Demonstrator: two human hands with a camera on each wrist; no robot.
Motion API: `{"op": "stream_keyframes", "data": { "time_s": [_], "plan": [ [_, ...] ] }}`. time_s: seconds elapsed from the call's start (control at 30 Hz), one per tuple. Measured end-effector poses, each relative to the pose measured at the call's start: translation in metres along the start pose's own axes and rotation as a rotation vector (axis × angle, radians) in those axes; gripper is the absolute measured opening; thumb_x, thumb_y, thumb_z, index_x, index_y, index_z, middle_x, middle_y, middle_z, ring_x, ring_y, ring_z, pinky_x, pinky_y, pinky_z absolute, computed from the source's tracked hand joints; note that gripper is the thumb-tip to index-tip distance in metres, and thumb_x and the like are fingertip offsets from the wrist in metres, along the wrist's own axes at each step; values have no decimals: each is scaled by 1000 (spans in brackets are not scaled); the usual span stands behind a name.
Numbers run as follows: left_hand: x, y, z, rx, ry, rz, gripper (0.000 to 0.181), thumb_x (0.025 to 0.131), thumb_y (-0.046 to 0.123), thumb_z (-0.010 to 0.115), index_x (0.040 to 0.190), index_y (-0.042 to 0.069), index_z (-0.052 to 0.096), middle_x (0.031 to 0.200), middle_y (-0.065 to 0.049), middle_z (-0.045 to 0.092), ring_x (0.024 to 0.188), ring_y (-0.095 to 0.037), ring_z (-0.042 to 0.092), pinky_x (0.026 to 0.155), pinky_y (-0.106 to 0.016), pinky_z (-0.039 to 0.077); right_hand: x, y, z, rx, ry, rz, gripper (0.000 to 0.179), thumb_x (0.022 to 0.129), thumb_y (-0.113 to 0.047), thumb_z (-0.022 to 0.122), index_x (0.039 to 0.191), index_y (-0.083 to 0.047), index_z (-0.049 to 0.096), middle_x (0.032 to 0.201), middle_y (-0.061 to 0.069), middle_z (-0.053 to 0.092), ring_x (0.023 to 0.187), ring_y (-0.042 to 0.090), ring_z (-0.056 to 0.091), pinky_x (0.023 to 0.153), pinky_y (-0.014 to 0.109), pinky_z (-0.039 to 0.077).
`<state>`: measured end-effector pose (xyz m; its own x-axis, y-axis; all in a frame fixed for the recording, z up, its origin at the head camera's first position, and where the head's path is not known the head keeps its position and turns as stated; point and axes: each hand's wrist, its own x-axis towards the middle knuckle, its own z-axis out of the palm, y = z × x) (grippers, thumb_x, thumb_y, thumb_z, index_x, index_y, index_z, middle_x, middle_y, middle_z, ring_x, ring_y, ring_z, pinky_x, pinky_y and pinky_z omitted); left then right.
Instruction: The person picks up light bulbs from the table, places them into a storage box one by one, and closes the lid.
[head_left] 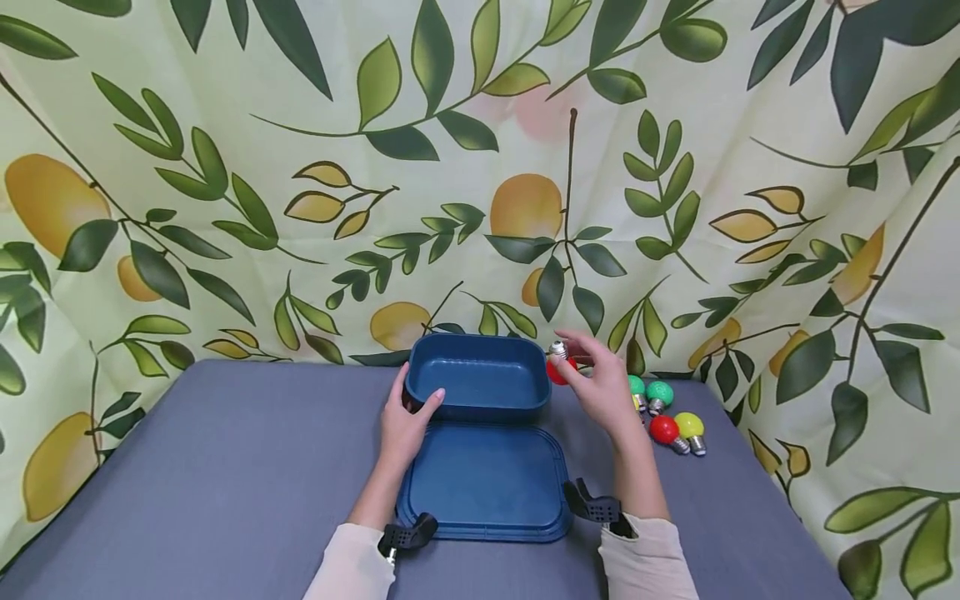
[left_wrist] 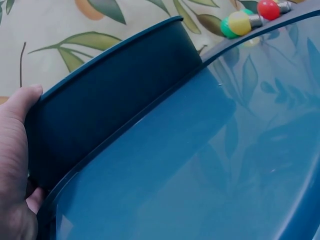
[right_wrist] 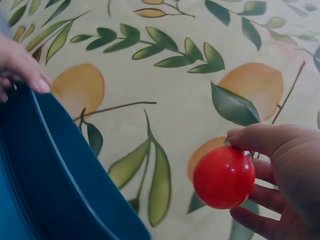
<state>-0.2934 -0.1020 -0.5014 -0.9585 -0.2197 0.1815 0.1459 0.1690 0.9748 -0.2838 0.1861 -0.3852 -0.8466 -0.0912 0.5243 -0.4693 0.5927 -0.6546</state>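
My left hand (head_left: 400,423) grips a dark blue rectangular box (head_left: 480,410) at its left end, thumb near the rim. In the left wrist view, the box's long outer wall (left_wrist: 115,100) shows beside that hand's thumb. My right hand (head_left: 602,387) pinches a red light bulb (right_wrist: 225,177) by its metal base, just off the box's right end. The bulb hangs with its round red part down and its base up. No bulb shows inside the box. A flat blue lid (head_left: 487,483) lies in front of the box, between both forearms.
To the right on the grey table (head_left: 262,483) lie several more bulbs: a red one (head_left: 663,429), a yellow one (head_left: 688,425) and a green one (head_left: 660,392) among them, partly behind the right hand. A leaf-patterned cloth (head_left: 450,167) hangs behind the table.
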Motion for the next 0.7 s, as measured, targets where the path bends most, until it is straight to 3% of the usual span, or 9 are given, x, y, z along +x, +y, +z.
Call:
{"op": "stream_keyframes", "data": {
  "time_s": [0.2,0.4,0.5,0.6,0.7],
  "plan": [
    [-1,-1,1,0,3,-7,85,91,36,76,160,20,30,163,-12,36,150,-31,39,119,-49,38,0,4,17,24,26,-60,32,93,-17,73,124,-9,71,107,11,69,98,25,66,84,47,59],
    [1,-3,1,-1,-2,-4,86,91,35,76,161,20,29,164,-12,35,150,-30,38,120,-49,38,-3,6,20,35,58,-37,31,92,-18,75,122,-8,71,108,10,70,99,25,68,79,31,58],
    [1,-3,1,-10,1,-2,85,91,35,76,160,19,29,164,-12,35,150,-30,38,120,-49,37,-2,9,23,57,64,-22,31,93,-18,74,122,-8,71,109,11,71,99,26,68,82,36,59],
    [1,-3,0,-13,1,-2,85,91,34,76,160,19,30,164,-13,35,150,-31,38,121,-49,37,-1,15,28,85,62,3,31,93,-18,74,122,-7,71,110,12,71,100,28,69,86,48,60],
    [0,-3,0,-16,0,-6,84,91,34,76,160,19,30,164,-12,34,151,-30,37,121,-48,36,-1,22,33,89,49,32,31,94,-17,73,122,-6,70,112,13,73,101,30,70,88,48,60]
  ]
}}
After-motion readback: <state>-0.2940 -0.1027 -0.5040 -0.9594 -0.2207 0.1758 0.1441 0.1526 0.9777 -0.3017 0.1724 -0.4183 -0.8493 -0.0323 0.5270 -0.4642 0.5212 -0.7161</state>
